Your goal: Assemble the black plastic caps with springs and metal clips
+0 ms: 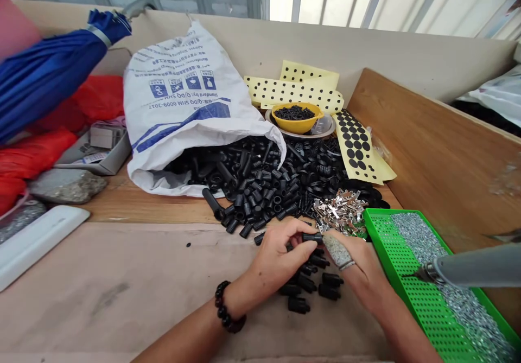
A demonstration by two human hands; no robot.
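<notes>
Left grip: here we are, thumb and forefinger of our left hand pinching a short black plastic piece, lying sideways just above the counter.
Right grip: in comes our right hand from the right, its wrapped thumb at the piece's right end; the other fingers are hidden, so we cannot tell whether they pinch anything.
Best handling: we judge it wise to steady the body with the left and let the right work the end, pushing straight along the axis; a tilt could make it slip.
Loose black pieces: a scatter of them lies below and near our hands, so we want our wrists high enough not to sweep them.
Black heap: more tubular parts crowd the far side, close to the left grip.
Metal clips: a shiny pile sits just far of our hands; careful with those knuckles!
Green tray: at right, beside our right forearm, with the grey power tool reaching over it; we should give that dark tip room.
</notes>
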